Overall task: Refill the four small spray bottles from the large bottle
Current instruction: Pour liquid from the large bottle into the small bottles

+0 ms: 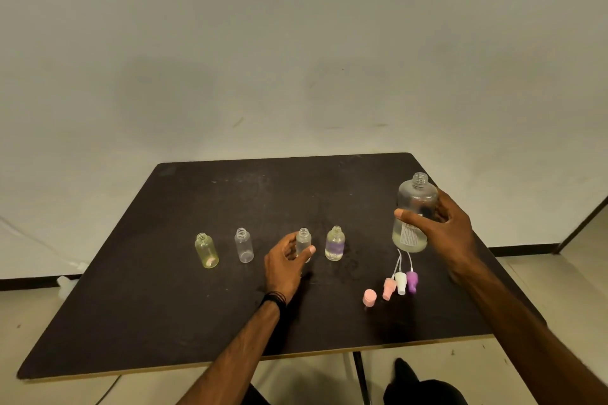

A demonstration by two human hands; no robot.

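Four small uncapped bottles stand in a row on the dark table (164, 306): a yellowish bottle (206, 250) at the left, then a clear bottle (243, 245), a third clear bottle (303, 239), and a bottle with a purple band (335, 243). My left hand (285, 265) is wrapped around the third bottle, which stands on the table. My right hand (441, 227) holds the large open bottle (414, 207) upright above the table at the right; it has pale liquid in its lower part.
Several spray heads lie near the front right: a pink cap (369, 297), a pink sprayer (389, 288), a white sprayer (400, 282) and a purple sprayer (412, 280). A wall rises behind the table. The floor and a dark shoe (406, 370) show below the front edge.
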